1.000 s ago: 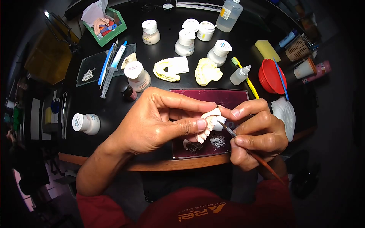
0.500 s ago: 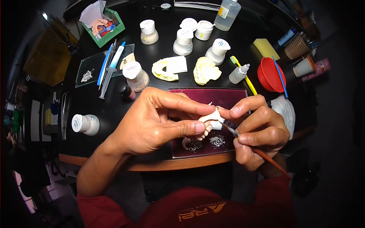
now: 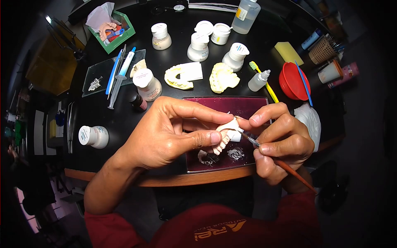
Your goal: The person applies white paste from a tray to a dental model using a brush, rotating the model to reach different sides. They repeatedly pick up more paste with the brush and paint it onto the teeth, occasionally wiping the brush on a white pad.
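My left hand (image 3: 173,128) pinches a pale dental model (image 3: 224,135) with a row of teeth between thumb and fingers. My right hand (image 3: 283,142) is closed on a thin brush (image 3: 292,173) with a reddish-brown handle, and its tip lies right at the model's right side. The right index fingertip is close to the model's upper edge. Below the hands is a dark red glass slab (image 3: 219,166), with a smear of white paste (image 3: 235,154) and a greyish smear beside it. Part of the slab is hidden by the hands.
Beyond the slab stand yellowish dental casts (image 3: 223,78), white-capped jars (image 3: 198,47), a dropper bottle (image 3: 259,80), a yellow toothbrush (image 3: 271,91) and a red bowl (image 3: 291,82). A syringe (image 3: 120,78) lies on a glass plate to the left. White tissue (image 3: 308,124) sits by my right hand.
The model has turned slightly in my left fingers, showing more of its teeth. Both hands keep almost the same place, with the brush tip still at the model.
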A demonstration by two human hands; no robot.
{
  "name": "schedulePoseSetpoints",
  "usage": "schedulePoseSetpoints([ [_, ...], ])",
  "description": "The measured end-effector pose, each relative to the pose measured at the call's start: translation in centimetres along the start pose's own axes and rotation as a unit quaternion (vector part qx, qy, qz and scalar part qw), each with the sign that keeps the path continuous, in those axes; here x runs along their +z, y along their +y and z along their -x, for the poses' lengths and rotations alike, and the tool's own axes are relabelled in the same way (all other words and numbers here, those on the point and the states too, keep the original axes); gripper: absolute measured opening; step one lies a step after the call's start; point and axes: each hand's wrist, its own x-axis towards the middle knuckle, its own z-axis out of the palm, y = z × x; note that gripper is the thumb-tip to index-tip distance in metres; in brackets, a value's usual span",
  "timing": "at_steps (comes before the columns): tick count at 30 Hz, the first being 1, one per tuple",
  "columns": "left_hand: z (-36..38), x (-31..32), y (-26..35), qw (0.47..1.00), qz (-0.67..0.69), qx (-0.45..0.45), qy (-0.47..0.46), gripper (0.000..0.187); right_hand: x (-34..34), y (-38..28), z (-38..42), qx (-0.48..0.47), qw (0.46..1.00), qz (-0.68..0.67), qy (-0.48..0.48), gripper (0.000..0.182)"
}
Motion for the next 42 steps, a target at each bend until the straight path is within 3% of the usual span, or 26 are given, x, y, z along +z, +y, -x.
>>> schedulePoseSetpoints([
  [14,-0.2,0.0,0.2,0.999,0.015,-0.033,-0.003,0.038,0.0,0.0,-0.1,-0.019,0.999,0.033,0.002,0.021],
  [23,-0.2,0.3,0.2,1.0,0.025,-0.017,0.006,0.037,0.3,0.4,0.1,0.0,1.0,-0.006,0.031,0.023],
  [26,-0.2,0.1,-0.4,0.999,-0.017,0.044,-0.009,0.031,0.5,0.8,0.4,0.012,0.998,-0.042,0.049,0.025],
  [42,-0.2,0.3,0.0,0.997,-0.058,0.048,0.018,0.029,0.3,0.7,0.2,0.011,0.999,-0.013,0.028,0.024],
])
